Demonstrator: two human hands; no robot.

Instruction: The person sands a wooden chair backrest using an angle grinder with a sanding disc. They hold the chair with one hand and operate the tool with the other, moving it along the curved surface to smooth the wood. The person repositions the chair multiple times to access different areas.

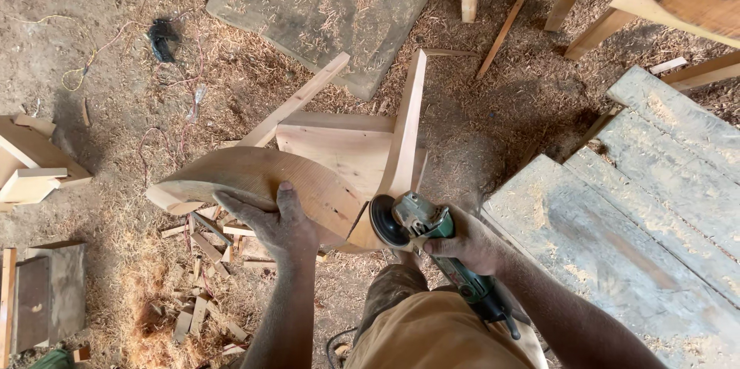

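The left hand [279, 224] lies flat on a curved wooden seat [254, 178]; the right hand [466, 244] grips a green grinder [432, 238], its disc [385, 221] touching the seat's edge.

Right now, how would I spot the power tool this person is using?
Find the pale wooden stool lying on its side mid-floor. At its right edge, the right hand grips an angle grinder: the only green-bodied thing there, with a dark round disc against the wood.

The left hand [274, 219] presses on a curved wooden seat [254, 180]. The right hand [470, 242] grips a green grinder [435, 242], its disc [385, 222] touching the seat's edge above sawdust [139, 107].
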